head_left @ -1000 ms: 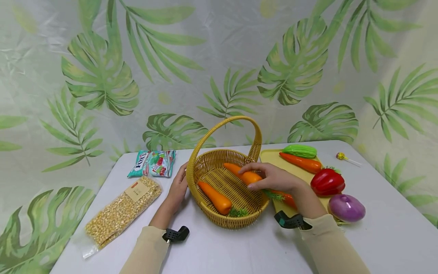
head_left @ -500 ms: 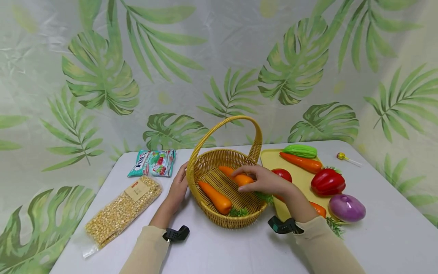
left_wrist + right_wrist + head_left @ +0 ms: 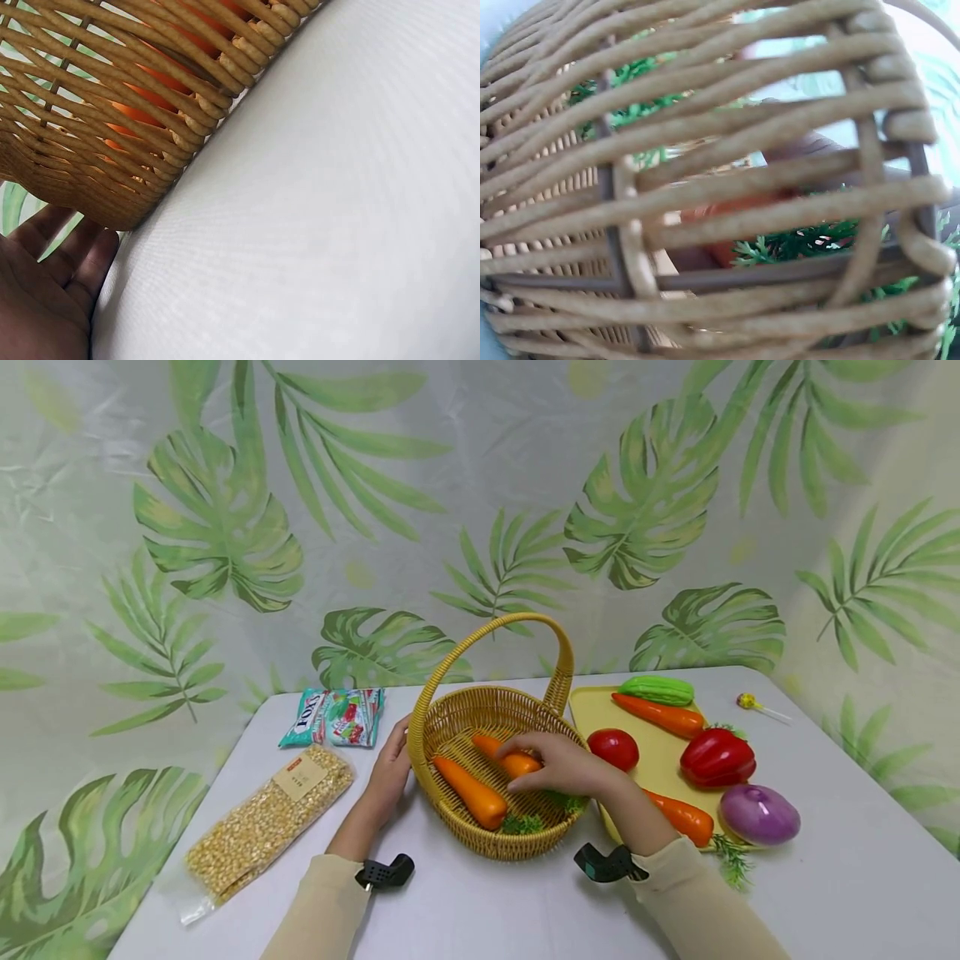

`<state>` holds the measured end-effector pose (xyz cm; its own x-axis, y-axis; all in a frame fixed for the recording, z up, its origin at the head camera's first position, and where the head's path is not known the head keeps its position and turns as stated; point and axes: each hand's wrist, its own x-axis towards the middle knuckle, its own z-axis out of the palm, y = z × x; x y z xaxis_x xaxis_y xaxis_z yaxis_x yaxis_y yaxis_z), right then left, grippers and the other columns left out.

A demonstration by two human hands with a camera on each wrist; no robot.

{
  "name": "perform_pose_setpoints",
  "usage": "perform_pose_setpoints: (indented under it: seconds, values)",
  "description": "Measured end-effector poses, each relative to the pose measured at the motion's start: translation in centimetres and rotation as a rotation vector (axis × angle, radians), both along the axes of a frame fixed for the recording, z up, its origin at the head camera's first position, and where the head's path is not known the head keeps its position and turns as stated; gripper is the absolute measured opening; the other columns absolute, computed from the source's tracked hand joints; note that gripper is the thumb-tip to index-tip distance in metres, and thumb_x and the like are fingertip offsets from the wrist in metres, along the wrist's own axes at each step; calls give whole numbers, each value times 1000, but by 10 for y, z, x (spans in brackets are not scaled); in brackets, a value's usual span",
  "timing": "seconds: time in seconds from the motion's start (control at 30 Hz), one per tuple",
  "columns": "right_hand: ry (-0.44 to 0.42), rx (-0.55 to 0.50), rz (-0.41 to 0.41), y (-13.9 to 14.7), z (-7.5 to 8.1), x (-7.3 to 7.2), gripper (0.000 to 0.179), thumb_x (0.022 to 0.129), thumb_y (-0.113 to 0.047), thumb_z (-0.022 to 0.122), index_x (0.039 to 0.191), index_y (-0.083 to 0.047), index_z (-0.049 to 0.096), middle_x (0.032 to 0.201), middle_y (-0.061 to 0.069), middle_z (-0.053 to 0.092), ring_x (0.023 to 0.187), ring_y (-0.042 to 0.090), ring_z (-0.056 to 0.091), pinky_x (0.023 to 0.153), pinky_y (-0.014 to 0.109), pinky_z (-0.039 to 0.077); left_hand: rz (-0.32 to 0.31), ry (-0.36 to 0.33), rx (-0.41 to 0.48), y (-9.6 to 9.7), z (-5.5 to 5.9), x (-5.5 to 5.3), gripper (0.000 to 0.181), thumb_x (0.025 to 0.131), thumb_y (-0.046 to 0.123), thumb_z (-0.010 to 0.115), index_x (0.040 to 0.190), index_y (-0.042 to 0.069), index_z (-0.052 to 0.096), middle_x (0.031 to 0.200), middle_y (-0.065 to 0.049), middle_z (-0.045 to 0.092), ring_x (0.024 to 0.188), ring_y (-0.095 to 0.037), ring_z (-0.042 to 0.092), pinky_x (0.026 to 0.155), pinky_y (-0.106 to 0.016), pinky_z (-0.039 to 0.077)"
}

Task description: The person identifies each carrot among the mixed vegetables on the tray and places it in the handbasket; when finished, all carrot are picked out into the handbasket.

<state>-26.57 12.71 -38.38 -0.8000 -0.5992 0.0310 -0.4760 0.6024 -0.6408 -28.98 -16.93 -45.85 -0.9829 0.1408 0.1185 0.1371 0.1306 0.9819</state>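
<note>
A wicker basket point(image 3: 487, 700) with a tall arched handle stands mid-table in the head view. Inside it, my right hand point(image 3: 566, 767) grips an orange carrot point(image 3: 522, 765) near its thick end, with green leaves showing under the palm. A second carrot point(image 3: 471, 793) lies at the left of the basket floor. My left hand point(image 3: 388, 777) rests against the basket's left outside wall. In the left wrist view, the left hand's extended fingers point(image 3: 94, 262) touch the woven side. Through the weave in the right wrist view, the held carrot point(image 3: 731, 217) shows only partly.
Right of the basket, a yellow tray point(image 3: 652, 739) carries a tomato point(image 3: 613, 749), two carrots, a red pepper point(image 3: 717, 758), a green gourd point(image 3: 657, 691) and a purple onion point(image 3: 760, 815). Left lie a corn kernel bag point(image 3: 270, 822) and candy bag point(image 3: 333, 718); a lollipop point(image 3: 761, 707) lies far right.
My right hand has moved left and slightly down into the basket with the carrot, uncovering the tomato and a carrot on the tray. The left hand stays in place.
</note>
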Motion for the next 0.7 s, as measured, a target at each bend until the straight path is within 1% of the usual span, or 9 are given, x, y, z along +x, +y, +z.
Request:
perform_pose_setpoints:
  seconds: [0.1, 0.23, 0.37, 0.5, 0.57, 0.7]
  values:
    - [-13, 7, -4, -2, 1, 2, 42, 87, -28, 78, 126, -19, 67, 132, 2, 65, 118, 24, 56, 102, 45, 46, -5, 3, 2, 0, 1, 0, 44, 107, 38, 42, 151, 33, 37, 158, -1, 41, 146, -27, 36, 122, -57, 23]
    - [-47, 2, 30, -3, 0, 3, 41, 91, -27, 73, 130, -18, 65, 133, 1, 64, 118, 23, 56, 102, 44, 45, -6, 5, 1, 0, 1, 1, 44, 107, 38, 42, 150, 34, 37, 158, 0, 41, 146, -27, 36, 122, -57, 23]
    - [-56, 8, 76, -3, -2, 3, 39, 94, -21, 67, 133, -17, 63, 136, 2, 62, 125, 25, 54, 108, 48, 43, -9, 6, 4, 0, 0, 0, 44, 107, 39, 42, 150, 34, 37, 158, 1, 40, 147, -26, 34, 122, -56, 22]
    - [-51, 25, 106, -2, -4, 1, 41, 94, -15, 62, 135, -19, 61, 140, 2, 59, 131, 27, 52, 110, 51, 41, -14, 8, 16, -1, -2, -1, 44, 107, 38, 42, 151, 33, 37, 159, 0, 39, 149, -25, 32, 123, -55, 21]
    - [-49, 25, 112, -3, -5, 0, 40, 95, -14, 62, 135, -18, 61, 139, 2, 60, 129, 25, 53, 109, 50, 42, -14, 8, 17, -1, -2, -1, 45, 107, 39, 42, 151, 33, 37, 159, 0, 39, 149, -25, 32, 123, -55, 20]
    - [-42, 16, 84, -5, -6, -2, 38, 95, -19, 66, 133, -18, 62, 134, 1, 63, 119, 22, 56, 104, 44, 45, -12, 14, 17, 0, -1, 0, 45, 107, 39, 42, 151, 33, 37, 159, 1, 39, 150, -25, 31, 124, -54, 20]
